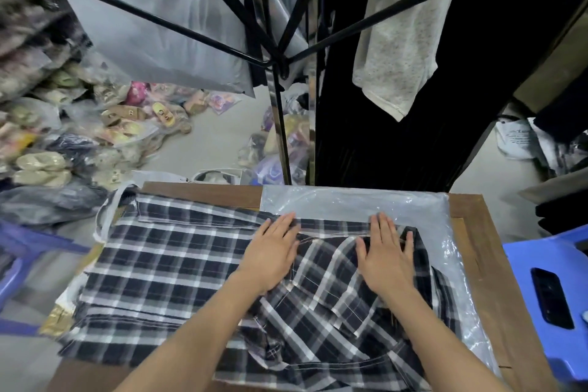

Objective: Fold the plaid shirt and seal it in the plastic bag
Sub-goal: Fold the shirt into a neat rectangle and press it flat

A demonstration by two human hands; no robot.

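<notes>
A black, grey and white plaid shirt (152, 267) lies spread across a small wooden table (486, 267). Its right part rests on a clear plastic bag (356, 200) that lies flat under it and sticks out at the far and right sides. My left hand (273, 254) lies flat, palm down, on the shirt near its far edge, fingers together. My right hand (386, 258) lies flat on the rumpled right part of the shirt, fingers slightly spread. Neither hand grips anything.
A blue plastic stool (547, 302) at the right carries a black phone (552, 299). A black clothes rack (276, 63) with hanging garments stands beyond the table. Bagged slippers (95, 130) are piled on the floor at left. Another blue stool (19, 251) is at the left edge.
</notes>
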